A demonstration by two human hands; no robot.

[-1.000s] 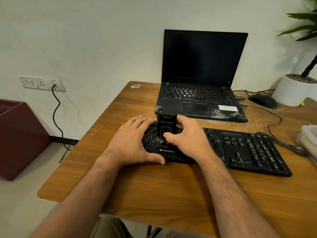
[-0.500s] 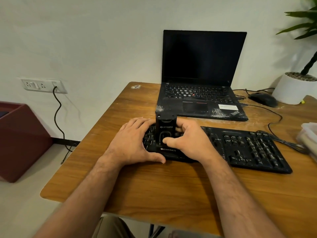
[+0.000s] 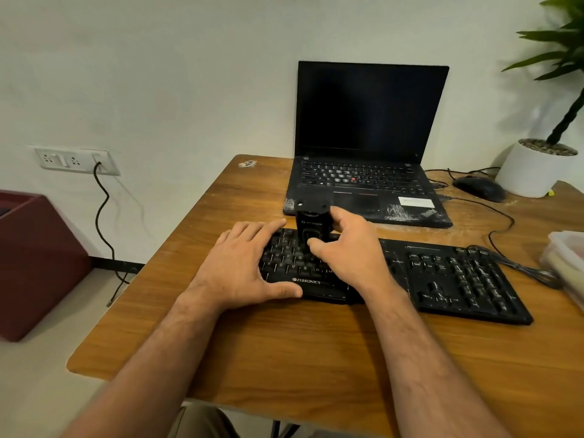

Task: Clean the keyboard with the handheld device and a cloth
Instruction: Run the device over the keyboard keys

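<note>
Black and dusty, the keyboard (image 3: 442, 273) lies across the middle of the wooden surface (image 3: 284, 352), toward its right edge. The left hand (image 3: 243, 267) rests flat on its left end, fingers spread, likely to steady it. The right hand (image 3: 344, 251) grips the handheld device (image 3: 313, 222) upright, thumb in front, nose down on the keys. No cloth shows.

Left hand (image 3: 243, 263) flat, fingers spread; right hand (image 3: 349, 254) curled, gripping

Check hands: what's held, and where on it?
Right hand grips the black handheld device round its lower body, upright on the keyboard. Left hand lies flat, holding nothing.
</note>
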